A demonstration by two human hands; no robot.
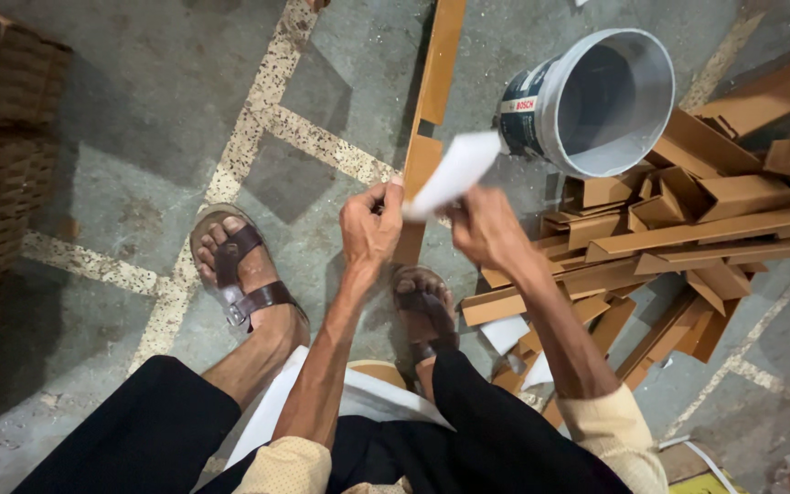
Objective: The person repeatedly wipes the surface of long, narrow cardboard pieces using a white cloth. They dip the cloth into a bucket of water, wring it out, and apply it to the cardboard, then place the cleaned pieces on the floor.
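Note:
My left hand (pixel 370 225) and my right hand (pixel 486 227) are raised over the floor between my knees, and both pinch a white strip of paper-like material (pixel 453 171). The strip rises up and to the right from my fingers, blurred at its upper end. Just behind my hands a long brown board (pixel 432 91) lies on the floor and runs away from me. My feet in brown sandals (pixel 240 274) rest on the concrete on either side of my left arm.
A white bucket (pixel 596 101) lies tilted at upper right. To its right and below sits a pile of brown board offcuts (pixel 688 238). Stacked brown material (pixel 2 137) stands at the left edge. The grey concrete floor (pixel 157 101) has speckled inlaid stripes.

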